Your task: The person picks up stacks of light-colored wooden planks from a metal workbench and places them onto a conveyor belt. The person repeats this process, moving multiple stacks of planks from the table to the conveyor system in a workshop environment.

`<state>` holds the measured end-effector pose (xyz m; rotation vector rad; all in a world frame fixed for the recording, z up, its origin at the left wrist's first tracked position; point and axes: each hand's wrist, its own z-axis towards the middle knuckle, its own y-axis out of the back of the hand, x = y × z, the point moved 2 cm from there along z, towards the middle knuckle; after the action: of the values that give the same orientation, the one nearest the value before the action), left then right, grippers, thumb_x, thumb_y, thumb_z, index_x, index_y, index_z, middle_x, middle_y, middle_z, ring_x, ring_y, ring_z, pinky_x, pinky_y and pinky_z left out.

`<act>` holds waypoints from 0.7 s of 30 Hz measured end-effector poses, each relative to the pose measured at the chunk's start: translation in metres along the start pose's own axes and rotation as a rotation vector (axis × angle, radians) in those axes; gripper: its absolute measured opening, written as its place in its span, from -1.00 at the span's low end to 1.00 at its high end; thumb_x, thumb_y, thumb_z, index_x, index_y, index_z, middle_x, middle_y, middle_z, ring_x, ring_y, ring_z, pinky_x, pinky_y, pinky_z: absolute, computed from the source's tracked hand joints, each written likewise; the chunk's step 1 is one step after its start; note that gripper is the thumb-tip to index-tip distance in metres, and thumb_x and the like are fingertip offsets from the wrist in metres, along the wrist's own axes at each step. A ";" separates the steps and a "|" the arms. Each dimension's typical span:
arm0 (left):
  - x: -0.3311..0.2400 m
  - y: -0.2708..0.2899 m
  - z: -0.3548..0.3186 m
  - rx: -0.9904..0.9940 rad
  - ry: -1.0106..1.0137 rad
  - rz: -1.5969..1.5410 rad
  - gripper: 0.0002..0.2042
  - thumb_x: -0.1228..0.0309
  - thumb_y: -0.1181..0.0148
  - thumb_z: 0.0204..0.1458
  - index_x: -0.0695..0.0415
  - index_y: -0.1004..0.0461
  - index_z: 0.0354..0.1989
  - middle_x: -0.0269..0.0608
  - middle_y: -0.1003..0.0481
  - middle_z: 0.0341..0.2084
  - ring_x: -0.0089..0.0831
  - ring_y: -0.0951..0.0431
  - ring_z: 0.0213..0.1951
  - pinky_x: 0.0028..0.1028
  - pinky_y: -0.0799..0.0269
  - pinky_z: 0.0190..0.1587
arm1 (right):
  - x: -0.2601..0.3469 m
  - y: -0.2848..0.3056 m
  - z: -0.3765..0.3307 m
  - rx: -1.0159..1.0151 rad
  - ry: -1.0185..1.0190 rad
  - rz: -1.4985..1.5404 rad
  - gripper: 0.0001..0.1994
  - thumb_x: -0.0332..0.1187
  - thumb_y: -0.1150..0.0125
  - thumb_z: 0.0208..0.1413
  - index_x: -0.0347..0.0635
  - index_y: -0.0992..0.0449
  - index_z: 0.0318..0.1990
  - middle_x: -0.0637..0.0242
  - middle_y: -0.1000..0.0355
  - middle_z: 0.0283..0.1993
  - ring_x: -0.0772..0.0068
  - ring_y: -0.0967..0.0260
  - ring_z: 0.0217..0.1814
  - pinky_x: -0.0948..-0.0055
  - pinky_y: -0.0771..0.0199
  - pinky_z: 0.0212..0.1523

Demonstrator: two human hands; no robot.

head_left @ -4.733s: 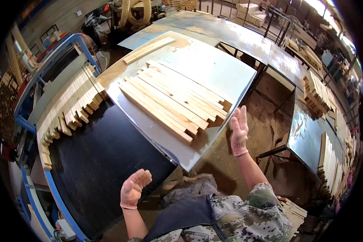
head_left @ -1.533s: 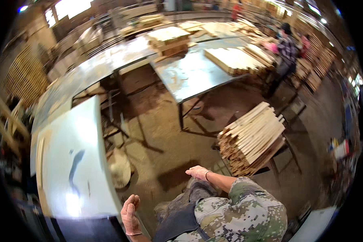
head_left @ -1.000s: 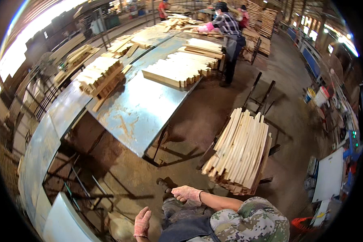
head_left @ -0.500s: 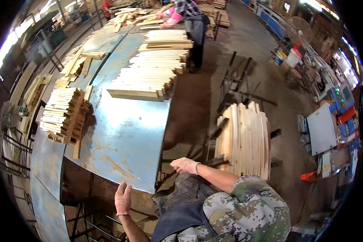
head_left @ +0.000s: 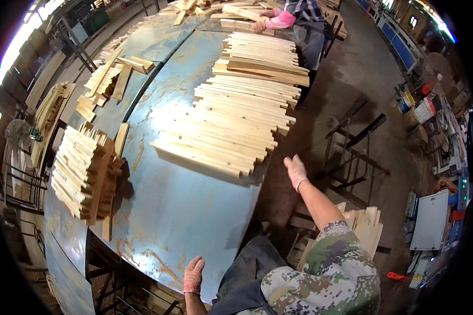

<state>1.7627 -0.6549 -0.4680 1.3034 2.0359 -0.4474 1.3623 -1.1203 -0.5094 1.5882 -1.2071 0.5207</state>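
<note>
My left hand (head_left: 193, 275), in a pale work glove, is over the near edge of the metal-topped table (head_left: 194, 210), fingers extended and holding nothing. Off the table's right edge, my right hand (head_left: 295, 170) reaches forward in a matching glove, empty, its fingers stretched out. It is nearest to a long row of pale wooden strips (head_left: 220, 126) laid side by side, with a gap between hand and wood. Another bundle of wooden strips (head_left: 79, 168) is stacked at the table's left side.
At the far end, a co-worker's pink-sleeved arm (head_left: 281, 20) handles boards. Loose offcuts (head_left: 122, 81) lie at the left. More strips (head_left: 368, 226) rest beside my right arm, partly hidden. A dark metal stand (head_left: 352, 152) and buckets (head_left: 424, 110) are on the right.
My view has shifted, and I am closer to the row of strips. My right hand has stretched forward toward the row; my left hand stays low by the near table edge.
</note>
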 end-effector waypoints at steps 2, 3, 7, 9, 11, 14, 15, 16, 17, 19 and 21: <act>-0.032 -0.029 0.027 0.051 0.106 -0.186 -0.47 0.19 -0.38 0.27 0.33 -0.55 0.27 -0.09 -0.65 0.08 -0.29 -0.59 0.18 -0.34 -0.43 0.29 | 0.052 0.015 0.075 -0.129 0.107 0.072 -0.18 -0.11 -0.17 0.36 -0.42 0.01 0.58 -0.16 -0.15 0.61 0.02 -0.09 0.66 0.28 -0.07 0.57; -0.046 -0.041 0.046 0.080 0.119 -0.111 -0.46 0.18 -0.38 0.26 0.33 -0.54 0.27 -0.10 -0.65 0.09 -0.29 -0.58 0.18 -0.33 -0.42 0.31 | 0.055 0.023 0.117 -0.134 0.170 0.124 -0.11 -0.12 -0.16 0.39 -0.40 0.18 0.64 -0.14 -0.01 0.69 0.07 0.04 0.73 0.31 0.01 0.61; -0.102 -0.075 0.122 0.037 0.086 0.159 -0.38 0.12 -0.35 0.28 0.35 -0.47 0.35 0.02 -0.57 0.23 -0.16 -0.52 0.30 -0.25 -0.33 0.41 | 0.099 0.030 0.228 -0.208 0.209 0.161 -0.17 -0.14 -0.11 0.45 -0.38 0.14 0.64 -0.07 -0.01 0.70 0.10 0.03 0.73 0.31 0.03 0.62; -0.122 -0.088 0.179 -0.053 -0.039 0.271 -0.33 0.09 -0.32 0.29 0.37 -0.41 0.40 0.14 -0.48 0.34 -0.06 -0.46 0.38 -0.21 -0.28 0.45 | 0.079 0.034 0.290 -0.168 0.209 0.230 -0.17 -0.12 -0.10 0.43 -0.34 0.13 0.65 0.01 0.03 0.72 0.18 0.12 0.76 0.34 0.11 0.64; -0.184 -0.115 0.203 -0.129 -0.086 0.258 -0.29 0.06 -0.18 0.38 0.39 -0.26 0.49 0.17 -0.32 0.45 -0.08 -0.31 0.48 -0.24 -0.17 0.51 | 0.116 0.023 0.307 -0.117 0.105 0.306 -0.16 -0.11 -0.11 0.41 -0.32 0.11 0.66 0.02 0.00 0.71 0.18 0.09 0.75 0.34 0.09 0.63; -0.192 -0.121 0.257 -0.208 -0.180 0.348 -0.28 0.01 -0.04 0.43 0.40 -0.19 0.52 0.22 -0.22 0.52 -0.03 -0.21 0.54 -0.23 -0.07 0.56 | 0.133 0.016 0.325 -0.152 -0.028 0.325 -0.25 -0.02 -0.11 0.41 -0.16 -0.11 0.62 0.23 -0.15 0.65 0.28 -0.09 0.63 0.26 -0.15 0.48; -0.181 -0.117 0.283 -0.231 -0.210 0.394 -0.27 -0.01 -0.01 0.44 0.40 -0.20 0.52 0.24 -0.21 0.52 0.00 -0.19 0.54 -0.22 -0.04 0.56 | 0.126 0.014 0.327 -0.193 -0.034 0.377 -0.23 0.06 -0.15 0.38 0.00 -0.13 0.64 0.40 -0.17 0.64 0.36 -0.13 0.59 0.19 -0.30 0.37; -0.169 -0.113 0.308 -0.256 -0.242 0.437 -0.27 -0.03 0.03 0.45 0.40 -0.20 0.51 0.25 -0.20 0.52 0.03 -0.17 0.55 -0.21 -0.02 0.57 | 0.130 0.012 0.321 -0.192 -0.036 0.373 -0.23 0.10 -0.15 0.39 -0.02 -0.16 0.63 0.39 -0.17 0.65 0.37 -0.13 0.60 0.21 -0.31 0.36; -0.160 -0.110 0.328 -0.279 -0.276 0.475 -0.26 -0.06 0.06 0.46 0.40 -0.21 0.51 0.27 -0.20 0.52 0.06 -0.15 0.55 -0.19 0.00 0.58 | 0.126 0.012 0.325 -0.187 0.012 0.368 -0.25 0.02 -0.10 0.45 -0.33 -0.16 0.58 0.14 -0.22 0.60 0.28 -0.13 0.61 0.35 -0.11 0.52; -0.161 -0.117 0.342 -0.337 -0.327 0.426 -0.27 -0.07 0.11 0.47 0.39 -0.24 0.49 0.26 -0.21 0.51 0.07 -0.17 0.53 -0.19 0.00 0.58 | 0.120 0.006 0.313 -0.190 -0.003 0.372 -0.25 0.03 -0.11 0.45 -0.31 -0.16 0.59 0.17 -0.21 0.61 0.30 -0.12 0.62 0.35 -0.11 0.53; -0.185 -0.131 0.348 -0.384 -0.360 0.258 -0.31 -0.06 0.13 0.49 0.36 -0.29 0.46 0.19 -0.26 0.47 0.04 -0.23 0.48 -0.20 -0.04 0.56 | 0.112 0.009 0.276 -0.109 0.054 0.365 -0.25 0.03 -0.11 0.45 -0.32 -0.17 0.58 0.21 -0.20 0.62 0.32 -0.12 0.62 0.33 -0.12 0.55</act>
<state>1.8185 -1.0449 -0.5978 1.1328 1.5371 -0.1468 1.3358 -1.4173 -0.5194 1.2588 -1.4672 0.7119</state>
